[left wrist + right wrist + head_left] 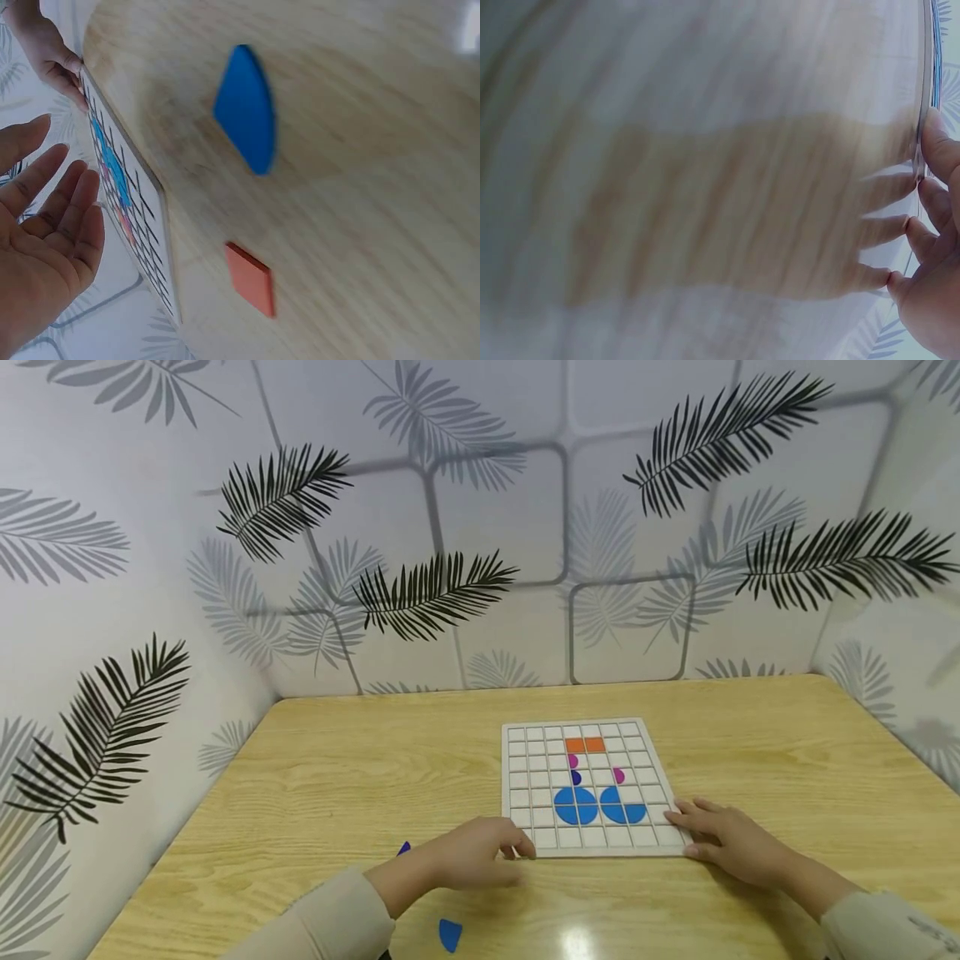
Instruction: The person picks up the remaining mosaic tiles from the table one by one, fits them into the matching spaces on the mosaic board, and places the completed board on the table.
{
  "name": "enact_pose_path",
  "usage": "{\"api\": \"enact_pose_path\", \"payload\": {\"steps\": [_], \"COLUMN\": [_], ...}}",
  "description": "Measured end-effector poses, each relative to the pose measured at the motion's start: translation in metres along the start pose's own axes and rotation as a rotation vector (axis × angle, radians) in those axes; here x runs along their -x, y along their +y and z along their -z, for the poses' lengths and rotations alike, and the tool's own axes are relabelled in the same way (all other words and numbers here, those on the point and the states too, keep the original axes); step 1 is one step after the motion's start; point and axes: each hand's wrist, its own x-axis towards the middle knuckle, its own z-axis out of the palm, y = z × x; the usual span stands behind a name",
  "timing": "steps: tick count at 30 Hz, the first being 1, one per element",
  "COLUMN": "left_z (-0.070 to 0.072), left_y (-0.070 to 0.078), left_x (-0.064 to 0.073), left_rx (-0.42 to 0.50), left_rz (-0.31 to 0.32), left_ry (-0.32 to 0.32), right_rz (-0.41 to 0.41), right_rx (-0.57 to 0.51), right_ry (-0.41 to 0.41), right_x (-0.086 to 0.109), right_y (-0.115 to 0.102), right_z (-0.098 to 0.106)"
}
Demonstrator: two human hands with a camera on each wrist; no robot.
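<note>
A white grid board [543,837] lies on the table with colored flat pieces set in its squares. Two orange squares [585,745] are near its top. Below them are magenta and dark blue half-rounds, a full blue circle [576,806] and a blue circle lacking its upper right quarter [622,806]. My left hand [483,853] hovers at the board's front left corner, fingers loosely bent and holding nothing. My right hand [731,843] touches the board's right edge near the front corner, its fingertips resting at the table [934,225].
A loose blue quarter-circle piece [450,935] lies in front of my left forearm. An orange square tile [251,279] shows in the left wrist view. A dark purple piece [404,848] is partly hidden behind the left arm. A leaf-patterned wall [510,627] rises behind the table.
</note>
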Motion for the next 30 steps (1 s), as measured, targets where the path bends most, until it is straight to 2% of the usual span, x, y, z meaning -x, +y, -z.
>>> {"api": "enact_pose_path", "payload": {"steps": [4, 9, 13, 17, 23, 30], "left_z": [0.000, 0.000, 0.000, -0.002, -0.003, -0.009], "left_y": [-0.005, -0.009, -0.013, -0.018, -0.023, -0.029], "left_x": [0.016, 0.034, 0.044, 0.052, 0.062, 0.067], "left_rx": [-0.008, -0.066, -0.045, -0.042, -0.114, -0.084], "left_rz": [0.014, 0.010, 0.020, 0.034, 0.026, 0.002], "left_ry": [-0.021, -0.026, -0.030, -0.042, -0.057, -0.078], "right_rz": [0.008, 0.001, -0.006, -0.018, -0.025, -0.016], "right_rx": [-0.003, -0.013, -0.014, -0.016, -0.024, -0.017], "right_ry": [0.002, 0.003, 0.006, 0.003, -0.008, -0.001], "right_x": [0.000, 0.000, 0.000, 0.001, 0.000, 0.000], "right_y": [-0.001, -0.002, -0.002, -0.003, -0.006, -0.006], "right_z": [0.001, 0.001, 0.001, 0.001, 0.003, 0.003]}}
